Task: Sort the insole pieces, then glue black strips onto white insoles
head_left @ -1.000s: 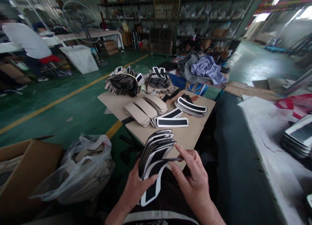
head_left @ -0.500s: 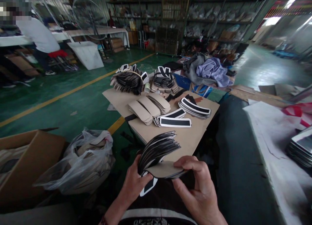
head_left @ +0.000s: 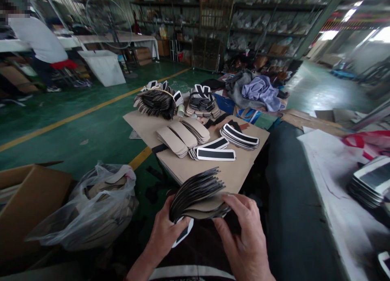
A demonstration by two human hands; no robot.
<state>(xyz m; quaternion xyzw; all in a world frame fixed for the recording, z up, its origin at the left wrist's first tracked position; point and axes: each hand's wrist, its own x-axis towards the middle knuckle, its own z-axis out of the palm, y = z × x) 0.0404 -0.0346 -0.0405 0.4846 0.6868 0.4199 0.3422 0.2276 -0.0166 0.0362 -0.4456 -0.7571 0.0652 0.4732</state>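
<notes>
A fanned stack of curved, flat strips [head_left: 198, 191], dark-edged with beige faces, is held in front of my body. My left hand [head_left: 166, 228] is closed round the stack's left end, thumb on the near side. One strip with a white border [head_left: 183, 233] sticks out below that thumb. My right hand [head_left: 243, 228] pinches the right ends of the lowest strips between thumb and fingers, spread apart from the strips above. Beyond the hands, beige strips [head_left: 176, 139] lie in rows on a cardboard-topped table [head_left: 210, 175], beside white-bordered black strips [head_left: 216, 154] and another such pile [head_left: 240, 135].
Tied bundles of strips [head_left: 157, 102] stand at the table's far end. On the left are a plastic bag [head_left: 103, 208] and a cardboard box [head_left: 36, 208]. A dark roll [head_left: 283, 199] and a white-covered surface [head_left: 338, 199] flank my right. A person [head_left: 36, 41] is far left.
The view has shifted slightly. My right hand's fingers have moved along the lower strips, and the gap between these and the upper stack looks narrower. My left hand keeps its hold.
</notes>
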